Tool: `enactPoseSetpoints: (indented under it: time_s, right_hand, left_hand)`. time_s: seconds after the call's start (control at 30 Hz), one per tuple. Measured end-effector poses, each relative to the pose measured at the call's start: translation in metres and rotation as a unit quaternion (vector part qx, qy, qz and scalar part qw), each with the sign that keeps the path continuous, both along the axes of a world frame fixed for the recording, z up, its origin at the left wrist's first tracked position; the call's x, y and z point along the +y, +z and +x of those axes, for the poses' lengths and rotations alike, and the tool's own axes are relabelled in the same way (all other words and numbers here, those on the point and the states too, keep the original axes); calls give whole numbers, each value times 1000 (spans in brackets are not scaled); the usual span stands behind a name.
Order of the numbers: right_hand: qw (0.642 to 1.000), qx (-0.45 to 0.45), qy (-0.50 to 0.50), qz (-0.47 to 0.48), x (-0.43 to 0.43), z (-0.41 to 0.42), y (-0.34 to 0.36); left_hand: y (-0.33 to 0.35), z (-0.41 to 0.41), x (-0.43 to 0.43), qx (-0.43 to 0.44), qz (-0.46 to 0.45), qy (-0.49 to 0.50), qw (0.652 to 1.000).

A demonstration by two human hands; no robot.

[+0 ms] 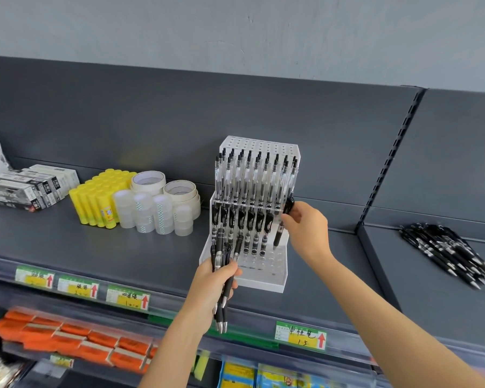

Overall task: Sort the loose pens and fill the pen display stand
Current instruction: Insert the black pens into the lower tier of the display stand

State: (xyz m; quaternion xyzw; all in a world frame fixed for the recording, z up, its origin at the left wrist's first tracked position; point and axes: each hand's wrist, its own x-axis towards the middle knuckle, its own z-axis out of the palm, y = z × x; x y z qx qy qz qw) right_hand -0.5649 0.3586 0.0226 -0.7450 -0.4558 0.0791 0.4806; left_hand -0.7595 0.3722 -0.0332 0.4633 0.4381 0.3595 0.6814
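1. The pen display stand stands upright on the shelf, at frame centre.
2. Its middle tier carries seven seated black pens. The holes at the tier's 3 o'clock end are vacant. The upper tier carries clear-barrelled pens, which are too crowded to count.
3. The held pen hangs over those vacant holes. Its long axis runs near vertical, with the tip toward 7 o'clock.
4. The right hand pinches the upper end of this one pen; its grip is clamped. The target hole lies at 6 o'clock from the grip, just below the tip. Judgement: the next move needs a straight descent.
5. The left hand is clamped around a bundle of black pens, tips toward 6 o'clock. The exact count cannot be told.
6. The loose pens lie in one pile at 3 o'clock, well apart. The right hand is nearer.
7. Glue sticks and tape rolls stand at 9 o'clock.
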Motion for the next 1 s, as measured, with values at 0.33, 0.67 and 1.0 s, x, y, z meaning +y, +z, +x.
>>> enactPoseSetpoints:
  time_s: [0.33, 0.67, 1.0]
  right_hand:
    - [996, -40, 15, -79, 5, -2, -22]
    - [995, 4, -10, -96, -13, -3, -22]
    - [845, 494, 195, -56, -32, -5, -6]
  left_hand:
    - [1, -3, -1, 10, -6, -11, 1000]
    - [9, 1, -6, -50, -38, -48, 997]
    - [22, 31, -14, -110, -76, -104, 986]
